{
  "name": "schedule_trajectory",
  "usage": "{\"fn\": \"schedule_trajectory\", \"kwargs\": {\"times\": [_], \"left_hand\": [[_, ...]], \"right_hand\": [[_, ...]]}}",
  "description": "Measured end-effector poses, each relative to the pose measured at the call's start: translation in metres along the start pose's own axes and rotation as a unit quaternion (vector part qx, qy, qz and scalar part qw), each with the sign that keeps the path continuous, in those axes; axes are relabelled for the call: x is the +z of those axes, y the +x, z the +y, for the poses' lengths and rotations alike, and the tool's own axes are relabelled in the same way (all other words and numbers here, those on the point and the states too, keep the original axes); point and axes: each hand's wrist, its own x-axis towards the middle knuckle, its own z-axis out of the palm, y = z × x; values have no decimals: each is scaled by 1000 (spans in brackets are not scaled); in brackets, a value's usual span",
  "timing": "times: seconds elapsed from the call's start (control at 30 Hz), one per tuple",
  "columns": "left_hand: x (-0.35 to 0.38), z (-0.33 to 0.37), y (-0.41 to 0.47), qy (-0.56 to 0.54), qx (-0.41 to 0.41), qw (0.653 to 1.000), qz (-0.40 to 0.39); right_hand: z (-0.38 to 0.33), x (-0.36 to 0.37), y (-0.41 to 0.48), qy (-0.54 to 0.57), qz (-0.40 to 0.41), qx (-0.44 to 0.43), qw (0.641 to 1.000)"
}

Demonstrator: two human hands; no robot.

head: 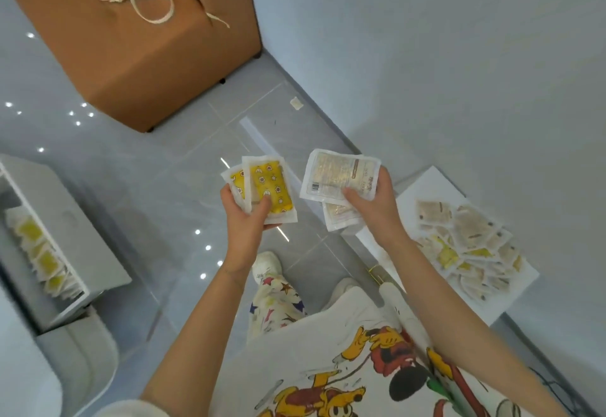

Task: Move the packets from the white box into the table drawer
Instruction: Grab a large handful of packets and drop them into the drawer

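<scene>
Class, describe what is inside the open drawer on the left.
A row of packets with yellow fronts stands inside the drawer. They overlap one another, so the drawer's floor and anything beneath or behind them cannot be seen.

A glossy grey tiled floor (170, 167) with thin pale joints meets a plain, pale grey-white wall (459, 55) on the right, and small bright spots of reflected light (197, 231) dot the tiles. Further off, a brown smooth-sided cabinet (141, 55) stands on small dark feet (222, 81) close to the wall, with a cream fabric strap (154, 6) looped on its top. A small pale scrap (296, 103) lies on the floor beside the wall.
</scene>
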Motion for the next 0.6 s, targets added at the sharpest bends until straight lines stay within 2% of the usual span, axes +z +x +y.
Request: {"fn": "schedule_trajectory", "kwargs": {"times": [0.37,0.6], "left_hand": [[-190,25,40,-76,0,989,128],[-267,18,57,-126,-11,972,200]], "right_hand": [[-50,188,15,-49,-55,-29,997],[-63,278,30,-89,-114,-61,988]]}}
